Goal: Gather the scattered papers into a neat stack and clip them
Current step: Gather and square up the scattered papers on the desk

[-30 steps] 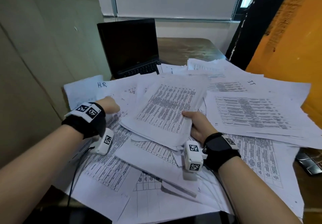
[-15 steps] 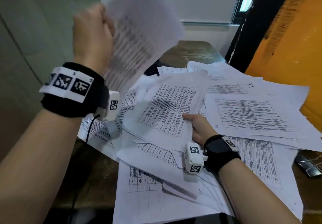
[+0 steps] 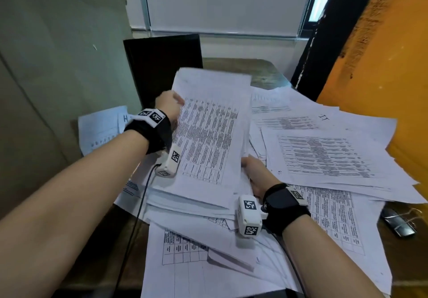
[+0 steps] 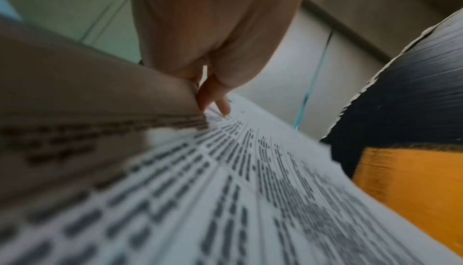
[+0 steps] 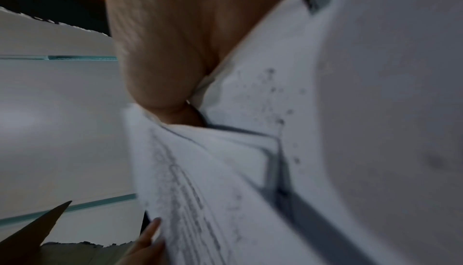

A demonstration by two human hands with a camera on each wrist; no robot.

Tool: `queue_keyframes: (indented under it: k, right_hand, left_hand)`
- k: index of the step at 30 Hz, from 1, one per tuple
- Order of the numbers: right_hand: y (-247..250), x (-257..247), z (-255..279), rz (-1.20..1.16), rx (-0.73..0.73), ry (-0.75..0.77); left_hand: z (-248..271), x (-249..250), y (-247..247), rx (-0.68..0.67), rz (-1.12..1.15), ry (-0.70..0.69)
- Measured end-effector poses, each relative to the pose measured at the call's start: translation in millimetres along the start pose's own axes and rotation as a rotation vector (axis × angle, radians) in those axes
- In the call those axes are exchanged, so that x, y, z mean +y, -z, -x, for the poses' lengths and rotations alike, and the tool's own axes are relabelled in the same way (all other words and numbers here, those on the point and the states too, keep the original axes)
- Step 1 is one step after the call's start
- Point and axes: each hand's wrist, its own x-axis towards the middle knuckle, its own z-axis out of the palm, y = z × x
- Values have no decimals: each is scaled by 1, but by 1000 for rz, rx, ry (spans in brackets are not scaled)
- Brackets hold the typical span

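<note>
1. Hands, first entry: my left hand [image 3: 170, 105] has come down from head height, where it held a sheet half a second ago, and now pinches that sheet's left edge as it lies on the stack [image 3: 208, 140]. In the left wrist view, fingers [image 4: 213, 99] curl over the paper edge.
2. Right hand [image 3: 256, 175]: unchanged in place, thumb on top and fingers under the stack's near right corner, gripping it.
3. Stack: sits tilted across the middle of the desk [image 3: 261, 70], resting on other loose sheets; its edges are fanned, not squared.
4. Meaning, as I judge it: one more sheet is gathered; collecting goes on, and squaring and clipping are not yet begun.
5. Loose papers [image 3: 324, 154]: many remain spread to the right and toward me, one marked sheet [image 3: 102, 128] to the left.
6. Laptop [image 3: 162, 66]: its lower half is hidden behind the raised stack.
7. Hard to make out: a dark object [image 3: 398, 223] at the right desk edge, possibly a clip; I cannot tell. Both wrist views are blurred, and the right fingers under the paper are hidden.
</note>
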Motion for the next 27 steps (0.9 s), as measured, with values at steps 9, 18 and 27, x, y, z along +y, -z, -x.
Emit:
queue_keyframes:
  k: [9, 18, 27]
  right_hand:
    - [0, -3, -1, 48, -29, 10]
    - [-7, -50, 23, 136, -47, 180]
    - [-39, -131, 71, 514, 69, 828]
  left_hand:
    - [3, -41, -35, -270, -206, 286]
    - [16, -45, 14, -141, 330, 265]
    - [95, 65, 56, 390, 588, -454]
